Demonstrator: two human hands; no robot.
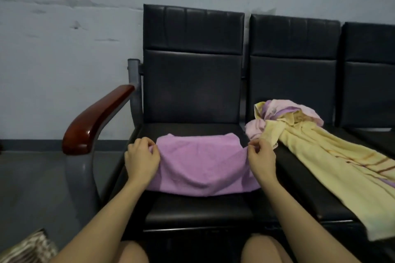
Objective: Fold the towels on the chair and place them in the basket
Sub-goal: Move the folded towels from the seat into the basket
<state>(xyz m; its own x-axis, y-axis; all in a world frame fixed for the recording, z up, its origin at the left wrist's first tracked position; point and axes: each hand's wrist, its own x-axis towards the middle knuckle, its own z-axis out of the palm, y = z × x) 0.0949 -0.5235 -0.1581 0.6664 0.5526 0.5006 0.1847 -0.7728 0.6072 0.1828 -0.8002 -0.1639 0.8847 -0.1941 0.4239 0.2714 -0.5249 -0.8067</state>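
A purple towel (201, 164) lies on the seat of the left black chair (192, 89), its near part lifted into a fold. My left hand (142, 160) pinches the towel's left corner. My right hand (260, 159) pinches its right corner. Both corners are raised above the seat, and the cloth sags between them. On the neighbouring seat lies a long yellow towel (333, 168) with brown stripes, draped toward the front edge. A crumpled pink and purple towel (284, 113) is bunched at its far end. A woven basket (27, 247) shows only partly at the bottom left corner.
The chairs form a joined row against a grey wall. A red-brown wooden armrest (96, 121) stands to the left of the seat. My knees (132, 252) are just in front of the chair. Grey floor lies to the left.
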